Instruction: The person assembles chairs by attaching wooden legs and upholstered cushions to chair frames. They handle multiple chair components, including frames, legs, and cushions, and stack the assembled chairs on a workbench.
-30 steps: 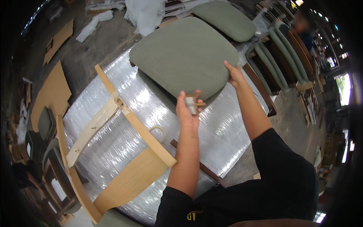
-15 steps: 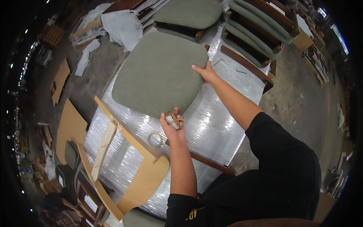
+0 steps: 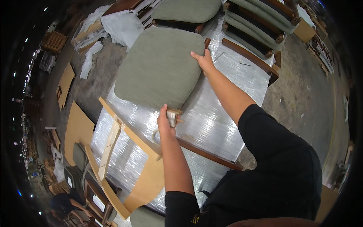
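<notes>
Green fabric covers the seat cushion (image 3: pixel 159 66), which lies flat across the far end of a tabletop (image 3: pixel 211 113) wrapped in shiny plastic film. The right hand (image 3: pixel 204 60) rests on the cushion's far right edge, fingers spread over it and thumb at the rim, holding it in place rather than closed around it. The left hand (image 3: pixel 165 120) is at the near corner, its grip closed on a small pale wooden block (image 3: pixel 173 115) that touches the cushion's underside there. A light wooden chair frame (image 3: pixel 124 151) lies on its side along the tabletop's left edge, and a dark rail (image 3: pixel 210 154) crosses near the body. More cushioned seats (image 3: pixel 261 17) are stacked beyond.

As a judgement, the cushion is placed and steadied but nothing yet shows it joined to a frame; any fixing at the corner looks unfinished.

Against the picture half a second ago, the cushion sits in much the same spot under both hands; the left hand has closed in on the near corner, and the view has tilted so the stacked seats show more fully.
</notes>
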Available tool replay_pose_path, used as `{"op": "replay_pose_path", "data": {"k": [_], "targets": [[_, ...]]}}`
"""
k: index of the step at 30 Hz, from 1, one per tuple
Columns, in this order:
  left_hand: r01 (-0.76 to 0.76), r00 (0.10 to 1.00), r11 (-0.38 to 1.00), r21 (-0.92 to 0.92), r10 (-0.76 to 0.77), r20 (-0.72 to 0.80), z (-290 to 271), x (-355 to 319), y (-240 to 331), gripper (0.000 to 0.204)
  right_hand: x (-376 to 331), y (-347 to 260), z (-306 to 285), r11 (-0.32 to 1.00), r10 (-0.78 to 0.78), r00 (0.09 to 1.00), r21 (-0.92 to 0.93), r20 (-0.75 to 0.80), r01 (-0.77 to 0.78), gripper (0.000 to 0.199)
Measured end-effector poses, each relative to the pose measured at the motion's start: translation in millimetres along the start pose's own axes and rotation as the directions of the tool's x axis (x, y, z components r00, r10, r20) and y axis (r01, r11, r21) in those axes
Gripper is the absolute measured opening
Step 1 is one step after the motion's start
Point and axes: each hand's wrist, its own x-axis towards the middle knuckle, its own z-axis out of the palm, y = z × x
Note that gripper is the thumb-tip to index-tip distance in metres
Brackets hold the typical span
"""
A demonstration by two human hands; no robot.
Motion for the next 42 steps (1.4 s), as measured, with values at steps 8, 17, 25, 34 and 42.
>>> {"op": "replay_pose_path", "data": {"k": [8,17,25,34,42], "targets": [[-0.222,0.926,0.962,-0.157,0.158,-0.342,-33,27,-49,0.04,3,17,-2,0.996,0.084,0.996,0.044,-0.017,-0.083,0.093],[-0.546,0.764,0.816,0.191,0.578,-0.285,-44,38,-49,0.064,-1,6,1,0.991,0.109,0.994,-0.072,0.011,-0.108,0.09],[-0.205,0.962,0.853,-0.48,0.265,0.06,6,81,5,0.084,1,16,7,0.988,-0.155,0.988,-0.016,-0.006,0.155,0.077],[-0.227,0.955,0.893,-0.388,0.283,0.093,12,89,7,0.077,15,-17,13,0.942,-0.331,0.932,-0.101,-0.147,0.319,0.071],[-0.315,0.94,0.924,-0.218,0.336,0.066,9,103,3,0.084,-8,38,-26,0.999,-0.023,0.996,-0.028,-0.083,0.021,0.076]]}}
